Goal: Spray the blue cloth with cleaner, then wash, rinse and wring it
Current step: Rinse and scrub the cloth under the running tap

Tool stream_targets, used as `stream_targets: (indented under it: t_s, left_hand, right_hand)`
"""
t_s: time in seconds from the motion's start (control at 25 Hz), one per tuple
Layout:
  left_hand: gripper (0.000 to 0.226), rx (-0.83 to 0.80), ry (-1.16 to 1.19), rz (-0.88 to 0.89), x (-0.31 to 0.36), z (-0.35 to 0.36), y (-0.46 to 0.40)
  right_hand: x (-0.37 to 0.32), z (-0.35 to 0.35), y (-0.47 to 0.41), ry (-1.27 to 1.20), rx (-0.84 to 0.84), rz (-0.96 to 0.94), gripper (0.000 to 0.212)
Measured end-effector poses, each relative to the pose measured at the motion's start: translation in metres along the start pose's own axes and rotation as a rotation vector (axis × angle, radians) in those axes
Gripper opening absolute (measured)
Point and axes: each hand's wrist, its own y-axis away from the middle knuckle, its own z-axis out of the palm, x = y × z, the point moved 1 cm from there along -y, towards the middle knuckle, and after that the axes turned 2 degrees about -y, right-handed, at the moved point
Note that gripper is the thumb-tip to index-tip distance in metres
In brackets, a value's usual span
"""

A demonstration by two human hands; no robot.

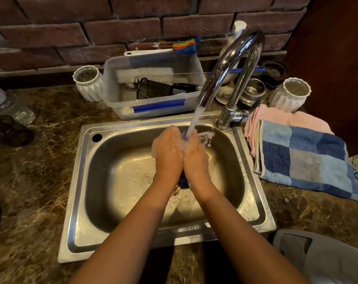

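Observation:
My left hand [168,149] and my right hand [195,155] are pressed side by side over the steel sink [79,167], both curled round the blue cloth [184,183]. Only slivers of the cloth show: a dark blue bit hanging below my wrists and another between my fingers at the top. The chrome tap [231,64] runs, and its stream of water [194,121] lands between my hands, splashing off to the right. Most of the cloth is hidden inside my grip.
A clear plastic tub [153,107] with brushes stands behind the sink. White ribbed cups [89,83] [291,95] sit left and right of it. A checked blue towel [305,156] over a pink one [276,117] lies on the marble counter [30,171] at the right.

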Motion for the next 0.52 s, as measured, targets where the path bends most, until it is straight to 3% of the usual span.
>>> stream_targets:
  t_s: [0.08,0.2,0.24,0.32,0.4,0.48,0.52]
  left_hand:
    - [0.032,-0.022,0.271,-0.144,-0.010,0.004,-0.004]
    - [0.040,-0.102,0.645,-0.487,-0.024,0.007,-0.006]
    - [0.041,-0.126,0.710,-0.580,-0.028,0.006,-0.008]
    - [0.039,-0.159,0.857,-0.707,-0.036,0.000,-0.009]
    - [0.034,-0.283,0.998,-0.696,-0.041,0.001,-0.002]
    - [0.036,-0.412,1.039,-0.572,-0.040,0.002,0.013]
    - [0.035,-0.388,1.069,-0.539,-0.039,0.000,0.016]
  right_hand:
    - [0.000,0.001,0.004,0.145,0.001,-0.132,0.035]
    - [0.004,-0.002,0.008,0.272,-0.099,-0.112,0.030]
    - [0.006,-0.006,0.008,0.242,-0.163,-0.065,0.024]
    - [0.012,-0.011,0.008,0.010,-0.279,0.038,0.040]
    - [0.012,-0.016,0.004,-0.181,-0.299,0.054,0.053]
    - [0.004,-0.021,-0.002,-0.178,-0.216,-0.034,0.049]
    - [-0.001,-0.024,-0.005,-0.170,-0.132,-0.082,0.046]
